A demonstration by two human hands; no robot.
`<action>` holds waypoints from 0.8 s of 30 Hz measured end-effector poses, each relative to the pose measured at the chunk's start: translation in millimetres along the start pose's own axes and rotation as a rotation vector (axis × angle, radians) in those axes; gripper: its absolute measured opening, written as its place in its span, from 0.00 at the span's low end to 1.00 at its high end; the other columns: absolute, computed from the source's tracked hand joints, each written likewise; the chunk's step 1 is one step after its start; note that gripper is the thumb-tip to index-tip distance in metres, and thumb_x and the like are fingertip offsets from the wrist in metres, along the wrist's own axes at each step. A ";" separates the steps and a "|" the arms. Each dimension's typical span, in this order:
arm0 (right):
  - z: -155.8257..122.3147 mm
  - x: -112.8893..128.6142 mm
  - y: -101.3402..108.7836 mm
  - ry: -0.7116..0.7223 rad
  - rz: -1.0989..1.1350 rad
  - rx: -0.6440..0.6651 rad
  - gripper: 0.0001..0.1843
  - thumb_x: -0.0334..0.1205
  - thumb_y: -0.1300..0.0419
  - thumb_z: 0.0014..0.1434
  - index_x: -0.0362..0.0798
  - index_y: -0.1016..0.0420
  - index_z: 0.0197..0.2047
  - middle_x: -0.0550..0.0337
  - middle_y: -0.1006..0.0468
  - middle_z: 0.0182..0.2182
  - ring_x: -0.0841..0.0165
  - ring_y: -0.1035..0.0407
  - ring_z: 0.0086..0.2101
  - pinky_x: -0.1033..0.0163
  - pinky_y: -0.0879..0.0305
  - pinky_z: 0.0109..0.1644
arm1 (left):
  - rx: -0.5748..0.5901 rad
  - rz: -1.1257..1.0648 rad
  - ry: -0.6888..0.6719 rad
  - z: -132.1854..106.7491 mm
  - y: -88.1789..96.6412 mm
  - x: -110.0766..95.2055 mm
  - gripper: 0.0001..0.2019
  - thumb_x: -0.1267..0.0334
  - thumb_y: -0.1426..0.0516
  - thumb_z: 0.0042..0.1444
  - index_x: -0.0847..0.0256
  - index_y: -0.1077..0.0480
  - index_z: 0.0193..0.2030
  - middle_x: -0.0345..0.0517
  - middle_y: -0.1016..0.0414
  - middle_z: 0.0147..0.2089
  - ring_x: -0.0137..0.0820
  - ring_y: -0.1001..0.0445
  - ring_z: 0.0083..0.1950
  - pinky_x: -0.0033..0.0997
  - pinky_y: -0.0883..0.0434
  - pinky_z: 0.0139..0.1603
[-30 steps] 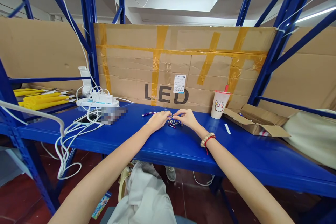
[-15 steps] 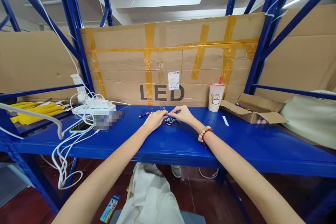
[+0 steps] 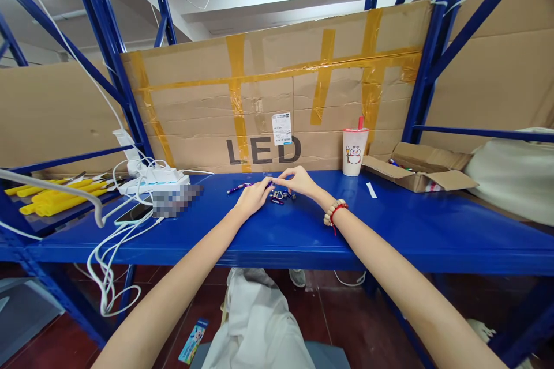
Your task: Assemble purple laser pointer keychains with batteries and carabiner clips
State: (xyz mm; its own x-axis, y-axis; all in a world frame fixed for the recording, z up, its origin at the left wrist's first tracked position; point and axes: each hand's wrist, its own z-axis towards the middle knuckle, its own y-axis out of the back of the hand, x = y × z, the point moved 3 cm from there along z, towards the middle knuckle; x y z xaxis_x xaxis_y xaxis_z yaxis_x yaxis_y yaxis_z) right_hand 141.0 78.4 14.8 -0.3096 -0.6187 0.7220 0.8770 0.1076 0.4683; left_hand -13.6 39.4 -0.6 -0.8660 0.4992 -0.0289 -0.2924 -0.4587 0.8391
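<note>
My left hand (image 3: 254, 197) rests low over the blue table with its fingers closed around a slim purple pen-like piece (image 3: 269, 184), most of it hidden. Just to its right, my right hand (image 3: 302, 181) pinches thumb and forefinger together near the end of that piece; what lies in the pinch is too small to make out. Below the fingertips sits a small pile of shiny metal and purple parts (image 3: 282, 196). A purple pen-like stick (image 3: 238, 188) lies beyond my left hand, and I cannot tell whether it touches the fingers.
A white cup with a red straw (image 3: 352, 153) stands at the back right, beside an open cardboard box (image 3: 418, 179). A white paper strip (image 3: 371, 190) lies before them. White cables and a power strip (image 3: 153, 181) crowd the left. Cardboard (image 3: 199, 109) walls the back.
The view has tilted and shifted slightly. Both hands stay close together over the small parts, with the right fingers slightly changed in their pinch.
</note>
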 end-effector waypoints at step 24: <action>3.2 -2.1 5.0 0.205 -0.143 -0.001 0.13 0.47 0.33 0.51 0.46 0.20 0.34 0.58 0.25 0.35 0.78 0.36 0.17 0.71 0.42 0.23 | 0.047 -0.016 0.020 -1.2 1.0 -2.8 0.10 0.62 0.57 0.66 0.58 0.40 0.49 0.46 0.24 0.42 0.37 0.24 0.42 0.29 0.31 0.36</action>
State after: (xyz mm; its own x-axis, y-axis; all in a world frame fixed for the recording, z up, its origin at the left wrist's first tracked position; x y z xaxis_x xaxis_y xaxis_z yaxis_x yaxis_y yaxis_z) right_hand 144.8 82.7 17.2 -0.3498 -0.7724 0.5301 0.8301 0.0068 0.5576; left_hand -11.9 36.7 -0.3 -0.8692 0.4916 -0.0530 -0.2878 -0.4157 0.8627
